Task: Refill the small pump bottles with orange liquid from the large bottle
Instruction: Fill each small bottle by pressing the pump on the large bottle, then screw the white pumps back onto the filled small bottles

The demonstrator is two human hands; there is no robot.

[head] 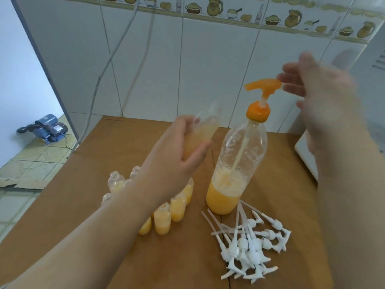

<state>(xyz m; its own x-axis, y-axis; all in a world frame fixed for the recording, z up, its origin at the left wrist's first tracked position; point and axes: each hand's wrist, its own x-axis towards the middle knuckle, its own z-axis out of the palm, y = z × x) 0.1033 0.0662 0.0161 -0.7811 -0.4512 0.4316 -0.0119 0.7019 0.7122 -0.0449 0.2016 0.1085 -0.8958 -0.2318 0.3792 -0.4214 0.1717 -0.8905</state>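
My left hand had its grip curled round a small bottle, partly filled with orange liquid and tilted with its open neck pointing up and toward the wall; motion blurred it. My right hand was raised beside the orange pump head of the large bottle, fingers spread apart and holding nothing, fingertips just next to the pump's back end; whether they touched it I could not tell from the blur. The large bottle stood upright on the brown tabletop, orange liquid filling roughly its lower third. Left of it, partly hidden under my left forearm, stood a cluster of small bottles: several filled ones nearer me and some nearly empty ones behind. In front of the large bottle lay a heap of white pump tops with their tubes pointing toward it.
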